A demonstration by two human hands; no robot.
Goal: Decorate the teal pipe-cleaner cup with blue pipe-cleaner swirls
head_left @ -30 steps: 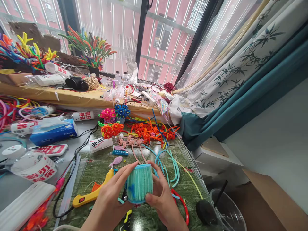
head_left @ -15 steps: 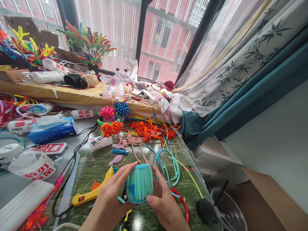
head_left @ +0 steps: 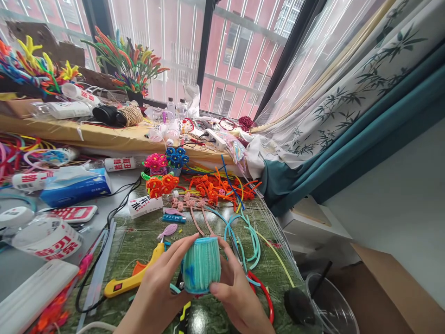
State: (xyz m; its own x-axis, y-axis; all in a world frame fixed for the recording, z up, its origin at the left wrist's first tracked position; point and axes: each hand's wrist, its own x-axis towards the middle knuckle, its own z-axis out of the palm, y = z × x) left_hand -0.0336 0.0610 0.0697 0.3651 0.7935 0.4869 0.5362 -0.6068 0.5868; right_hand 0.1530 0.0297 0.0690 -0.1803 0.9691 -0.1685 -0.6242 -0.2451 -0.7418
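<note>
A small turquoise ribbed cup (head_left: 202, 266) with a blue patch at its lower left is held up above the green table mat. My left hand (head_left: 165, 278) grips it from the left, fingers along its upper edge. From the right, my right hand (head_left: 236, 290) holds it too, thumb against its lower right side. A yellow hot glue gun (head_left: 135, 277) lies just left of my left hand. Beyond the cup are pink stems (head_left: 196, 220) and light blue pipe cleaners (head_left: 255, 246). A red loop (head_left: 269, 301) lies right of my right hand.
Orange pipe-cleaner flowers (head_left: 208, 188), a blue tissue pack (head_left: 76, 188) and a labelled bottle (head_left: 145, 206) lie farther back. A black cable (head_left: 108, 222) runs down the left. A clear plastic cup (head_left: 333, 306) stands at lower right, beside an open cardboard box (head_left: 385, 283).
</note>
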